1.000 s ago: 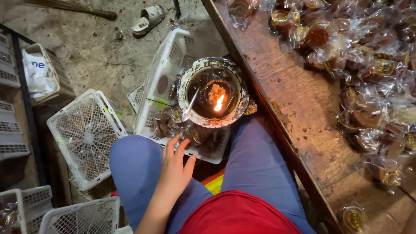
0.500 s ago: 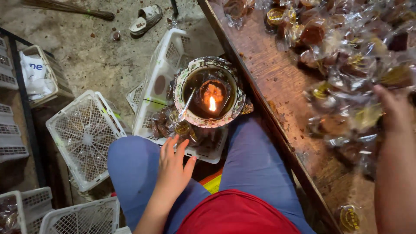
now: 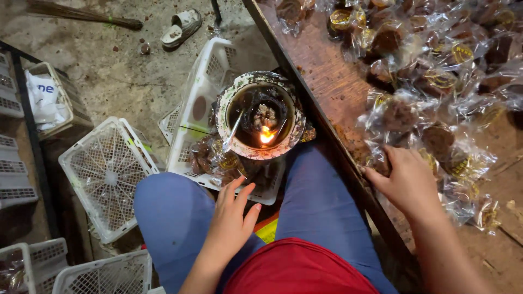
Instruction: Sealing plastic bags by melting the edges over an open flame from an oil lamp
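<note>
Clear plastic packets [image 3: 436,71] of dark brown lumps with round gold labels heap beyond and under the right hand's fingers [image 3: 381,177]. More such packets [image 3: 215,158] lie just past the left hand's fingertips [image 3: 245,188]. White bag [image 3: 46,100], blue print, far left of them.

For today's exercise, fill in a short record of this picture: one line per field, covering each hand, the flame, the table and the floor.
Left hand: left hand open, fingers spread, resting on the blue-trousered thigh.
Right hand: right hand palm down on clear plastic packets of brown sweets.
Flame: small flame burning in a round, dark, worn metal pot between the knees.
Table: brown wooden table, packets heaped along its right part.
Floor: white plastic lattice baskets, a pale sandal.
</note>
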